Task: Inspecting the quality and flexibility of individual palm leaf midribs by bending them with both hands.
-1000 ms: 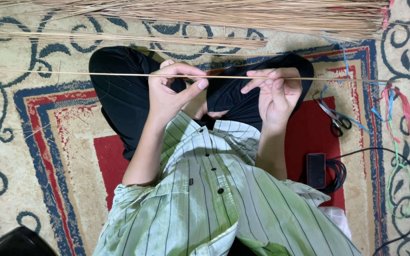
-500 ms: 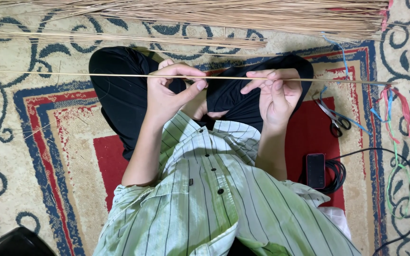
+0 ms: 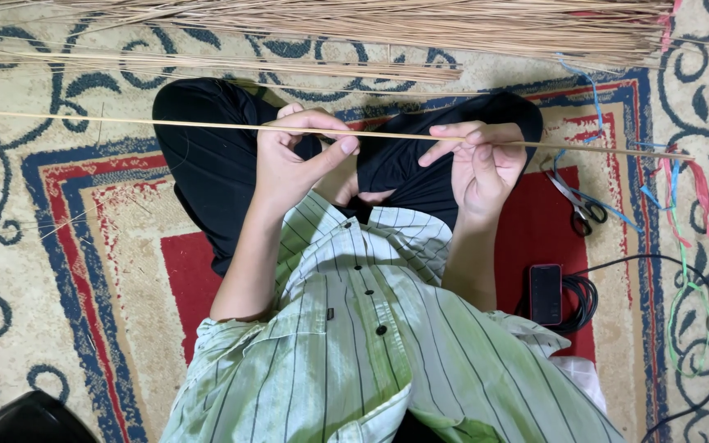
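Person sits cross-legged on a patterned carpet [image 3: 59, 271], seen from above; striped green shirt [image 3: 371, 361] fills the lower centre of the frame, black trousers [image 3: 207, 156] above it.

One long thin stick [image 3: 125, 121] runs almost level across the frame, from far left edge to approx. the right third, just over the knees. Both hands are on it near centre frame. Left hand [image 3: 293, 160], centre-left: fingers curled over the stick, thumb stretched out along/under it, so a closed pinch grip on the stick. Right hand [image 3: 482, 164], centre-right: index and thumb tips nipped on the stick, other fingers loosely bent below; closed on it too. Small gap of bare stick between the two hands.

Progress, judged from how things lie: work w/ this stick looks mid-way, i.e. it's in hand and being fingered, but can't tell if it's being stripped, smoothed or checked. A big bundle of sticks [image 3: 387, 20] lies across the top of the frame, a thinner lot [image 3: 231, 66] just below it at upper left, well apart from the hands. Which pile is done vs. waiting, can't tell. Seemingly plenty left.

Right side of frame: scissors [image 3: 580, 209] beside the right knee, coloured strings [image 3: 683, 189] further right, a dark phone [image 3: 545, 294] w/ black cable [image 3: 580, 299] at lower right, none touched.
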